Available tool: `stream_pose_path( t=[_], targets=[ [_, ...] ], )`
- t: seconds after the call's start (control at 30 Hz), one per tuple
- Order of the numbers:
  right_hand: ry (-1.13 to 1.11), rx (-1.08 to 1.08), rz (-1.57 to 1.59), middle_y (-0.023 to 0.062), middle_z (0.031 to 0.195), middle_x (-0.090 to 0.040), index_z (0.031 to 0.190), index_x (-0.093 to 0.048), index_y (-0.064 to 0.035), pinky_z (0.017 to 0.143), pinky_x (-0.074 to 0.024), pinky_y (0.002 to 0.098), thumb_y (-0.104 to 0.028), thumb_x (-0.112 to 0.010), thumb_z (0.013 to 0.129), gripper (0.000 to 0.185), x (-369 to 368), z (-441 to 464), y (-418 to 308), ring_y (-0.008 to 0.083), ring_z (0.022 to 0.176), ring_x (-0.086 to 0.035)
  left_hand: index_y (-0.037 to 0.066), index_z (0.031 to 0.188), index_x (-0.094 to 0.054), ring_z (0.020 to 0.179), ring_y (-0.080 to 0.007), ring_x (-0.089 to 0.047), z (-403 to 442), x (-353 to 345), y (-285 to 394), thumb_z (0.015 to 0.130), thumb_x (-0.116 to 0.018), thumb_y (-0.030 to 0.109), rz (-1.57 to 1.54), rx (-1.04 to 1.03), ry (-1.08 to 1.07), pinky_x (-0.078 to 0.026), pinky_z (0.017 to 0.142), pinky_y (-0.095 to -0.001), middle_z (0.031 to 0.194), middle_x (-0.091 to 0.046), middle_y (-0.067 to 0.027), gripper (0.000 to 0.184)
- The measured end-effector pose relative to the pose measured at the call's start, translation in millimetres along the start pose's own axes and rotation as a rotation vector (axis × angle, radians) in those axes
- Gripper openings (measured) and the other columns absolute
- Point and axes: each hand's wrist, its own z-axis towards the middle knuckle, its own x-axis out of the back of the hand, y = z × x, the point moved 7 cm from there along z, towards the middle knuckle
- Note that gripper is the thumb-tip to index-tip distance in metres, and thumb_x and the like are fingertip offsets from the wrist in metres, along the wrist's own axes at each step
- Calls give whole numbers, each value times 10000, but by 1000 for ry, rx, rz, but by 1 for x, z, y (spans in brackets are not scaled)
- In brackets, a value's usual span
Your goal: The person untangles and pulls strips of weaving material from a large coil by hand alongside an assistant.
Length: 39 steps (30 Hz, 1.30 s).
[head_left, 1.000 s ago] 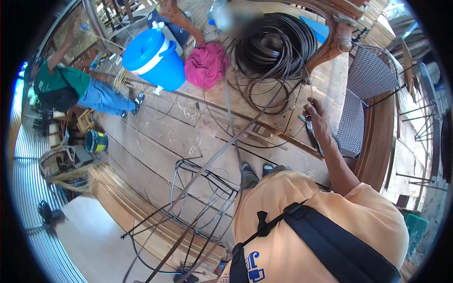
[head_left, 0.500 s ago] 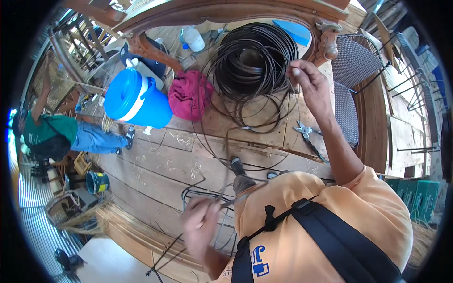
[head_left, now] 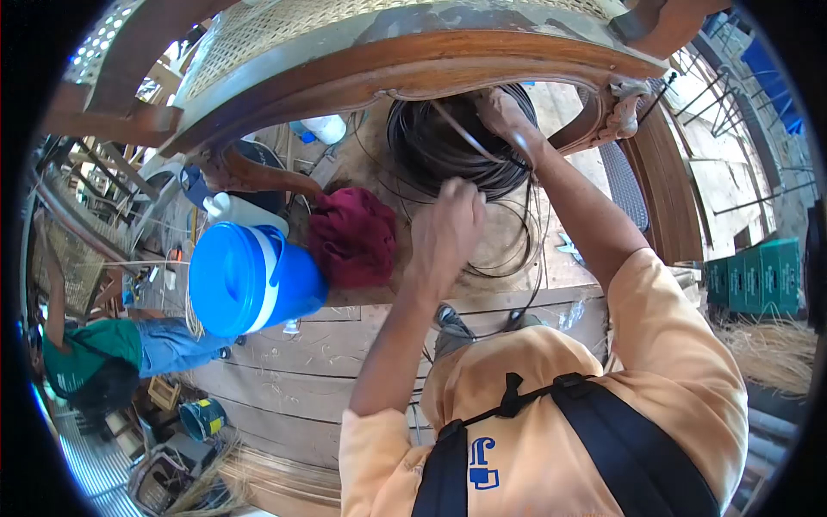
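Observation:
A thick coil of dark, cord-like strands (head_left: 422, 159) lies on the wooden bench under a carved furniture rail. My right hand (head_left: 506, 116) reaches under the rail, its fingers closed on strands at the coil's upper right. Nearer to me, my left hand (head_left: 450, 222) is raised in front of the coil with curled, slightly blurred fingers. What it holds, if anything, is hidden. Looser loops of strand (head_left: 517, 250) hang from the coil towards the bench's near edge. Pliers (head_left: 568, 248) lie beside my right forearm, partly covered by it.
The carved wooden rail (head_left: 482, 60) crosses above the coil. Left of my hands are a dark red cloth (head_left: 351, 237) and a blue lidded bucket (head_left: 250, 280). A person in a green shirt (head_left: 103, 353) is at the far left. Green crates (head_left: 758, 276) stand at right.
My right hand has moved up and left onto the coil. My left hand has swung up from low over the floor to the coil's near side. The view has shifted, showing more of the rail.

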Motion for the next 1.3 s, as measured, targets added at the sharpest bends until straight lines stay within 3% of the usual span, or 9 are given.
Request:
stream_pose_path(
  t=[0.27, 0.4, 0.43, 0.57, 0.7, 0.83, 0.97, 1.0, 1.3],
  targets=[
    [233, -527, 1573, 195, 754, -619, 792, -647, -38, 691, -484, 397, -162, -548, 784, 159, -28, -25, 34, 339, 766, -615, 44, 921, -631, 771, -346, -640, 106, -25, -27, 780, -532, 118, 73, -286, 42, -522, 698, -426, 869, -634, -192, 188],
    [326, -702, 1486, 179, 799, -624, 909, -635, -23, 700, -490, 381, -126, -559, 795, 171, 24, -34, 36, 339, 782, -609, 65, 826, -656, 849, -353, -626, 164, -131, -91, 797, -506, 152, 362, -436, -430, -498, 732, -447, 902, -646, -190, 176],
    [462, -783, 1676, 177, 836, -626, 942, -621, -18, 705, -493, 379, -112, -557, 803, 179, 57, -45, 38, 339, 785, -607, 76, 773, -674, 840, -360, -625, 159, -144, -78, 797, -520, 161, 649, -770, -541, -499, 723, -449, 871, -640, -213, 178],
    [304, -878, 1638, 137, 973, -616, 1007, -593, 2, 773, -499, 336, -109, -517, 892, 177, 180, -106, 36, 235, 866, -616, 53, 887, -644, 936, -350, -586, 175, -177, -100, 839, -447, 171, 536, -581, -718, -456, 815, -424, 964, -612, -226, 235],
    [193, -2018, 2197, 82, 937, -613, 968, -600, 12, 655, -510, 249, -196, -536, 905, 226, 146, -226, 47, 128, 749, -615, 30, 1002, -614, 1031, -339, -547, 173, -189, -121, 882, -375, 182, 472, -371, -772, -412, 907, -399, 1057, -584, -239, 307],
    [-14, -1535, 1603, 158, 1058, -621, 1149, -529, -10, 836, -489, 343, -275, -637, 839, 422, 89, -235, 81, 237, 975, -609, 7, 1116, -584, 1126, -329, -508, 167, -182, -118, 924, -303, 192, 459, -268, -806, -368, 999, -374, 1150, -555, -252, 387],
    [66, -1288, 1876, 173, 1006, -631, 1154, -531, -22, 828, -460, 367, -259, -717, 768, 489, 92, -181, 97, 279, 960, -591, -6, 1113, -576, 1148, -327, -493, 165, -200, -158, 909, -315, 233, 501, -361, -871, -384, 973, -381, 1159, -554, -238, 408],
    [29, -1289, 1874, 168, 978, -632, 1128, -543, -16, 807, -459, 360, -252, -718, 767, 465, 86, -179, 92, 264, 929, -591, -17, 1021, -608, 1052, -352, -555, 160, -240, -223, 873, -351, 215, 546, -628, -702, -422, 935, -432, 1098, -579, -255, 377],
    [-14, -1315, 1905, 157, 988, -647, 1116, -550, -9, 824, -471, 340, -129, -713, 749, 419, 67, -179, 80, 226, 931, -612, 19, 782, -615, 780, -329, -597, 106, -239, -218, 814, -471, 197, 506, -748, -547, -479, 718, -424, 850, -609, -194, 232]
  ],
)
